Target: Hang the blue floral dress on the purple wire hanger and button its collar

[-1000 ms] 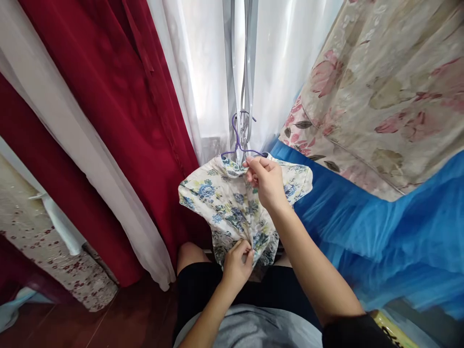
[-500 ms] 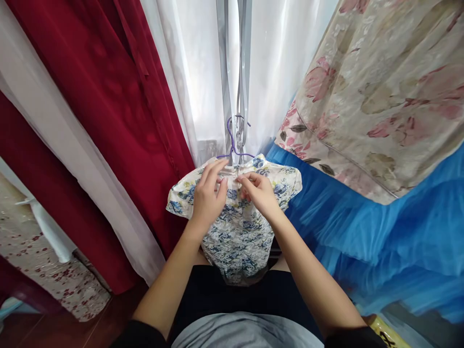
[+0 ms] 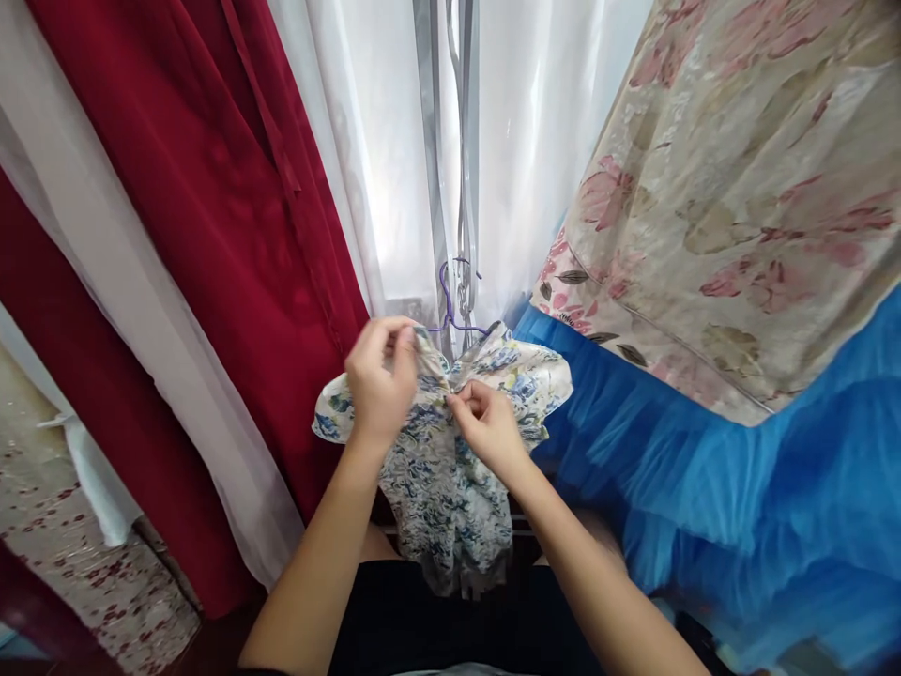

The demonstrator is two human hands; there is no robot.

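Observation:
A small white dress with blue flowers (image 3: 450, 469) hangs on a purple wire hanger (image 3: 449, 302) in front of me. My left hand (image 3: 378, 380) is closed on the dress's left neck edge, pulling it aside. A little lower, at the middle seam of the dress, my right hand (image 3: 485, 427) pinches something small that I cannot make out. The neck of the dress gapes open below the hanger's hook.
A dark red curtain (image 3: 232, 216) and a white sheer curtain (image 3: 366, 141) hang to the left and behind. A pale floral cloth (image 3: 739, 197) and blue tulle (image 3: 739, 488) fill the right. A grey metal bar (image 3: 450, 141) carries the hanger.
My left hand rose from the dress's hem to its collar and now pulls the collar left. My right hand moved down the seam, and the neck opened.

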